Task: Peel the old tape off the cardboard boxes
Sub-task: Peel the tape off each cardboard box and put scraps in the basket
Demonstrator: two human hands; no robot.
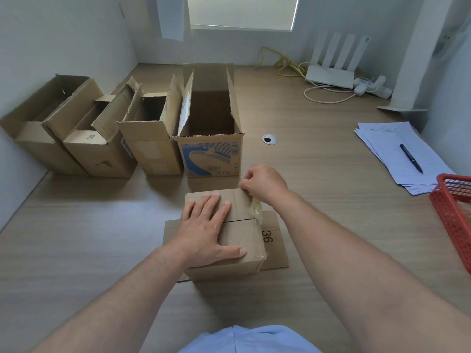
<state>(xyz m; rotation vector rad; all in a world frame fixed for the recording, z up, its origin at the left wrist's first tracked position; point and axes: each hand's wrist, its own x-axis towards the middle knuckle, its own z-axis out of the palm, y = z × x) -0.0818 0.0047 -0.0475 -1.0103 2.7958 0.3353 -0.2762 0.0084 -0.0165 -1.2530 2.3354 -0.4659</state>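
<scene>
A small brown cardboard box (242,240) lies on the wooden table in front of me, on a flattened piece of cardboard marked 36 (274,240). My left hand (206,230) presses flat on the box's top, fingers spread. My right hand (262,184) pinches the end of a clear tape strip (256,212) at the box's far right corner. The tape is crumpled and lifted along the right edge.
Several open cardboard boxes (211,128) stand in a row at the back left. A stack of papers with a black pen (411,157) lies at the right, beside a red plastic basket (453,212). A white router (331,75) and cables sit at the back.
</scene>
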